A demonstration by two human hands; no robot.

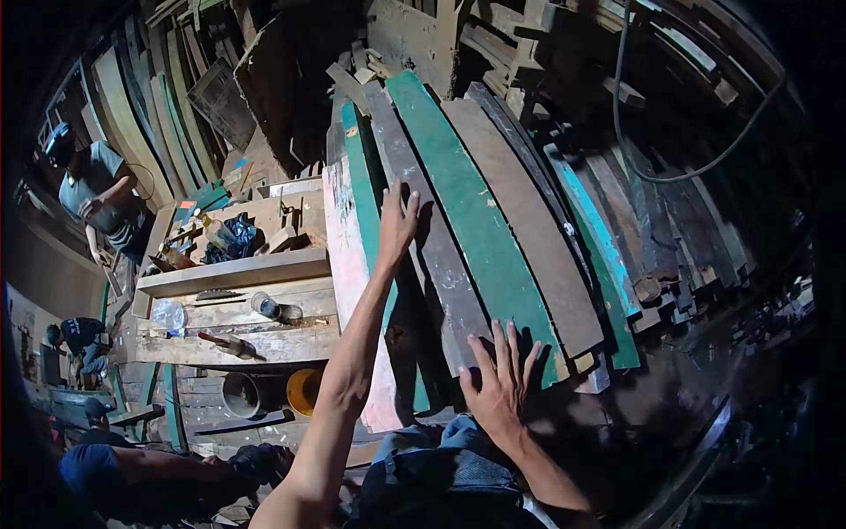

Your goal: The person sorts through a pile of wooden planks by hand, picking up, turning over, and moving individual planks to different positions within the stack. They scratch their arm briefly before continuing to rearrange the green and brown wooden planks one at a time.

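Note:
My left hand (399, 219) reaches forward with its fingers apart, at the left edge of a dark grey plank (423, 207). Nearer to me, my right hand (500, 385) lies with spread fingers over the near ends of the grey plank and a green plank (471, 220). Neither hand is wrapped around anything. A brown plank (529, 220) lies to the right of the green one. To the left are a narrow green board (361, 176) and a pale pink-white board (344, 238).
A wooden workbench (256, 326) with a black plastic bag (233, 240), a cup and a brush stands left. Below it are a grey bucket (242, 395) and a yellow bucket (304, 391). Several people are at the left. A cable (619, 106) hangs upper right, near stacked timber.

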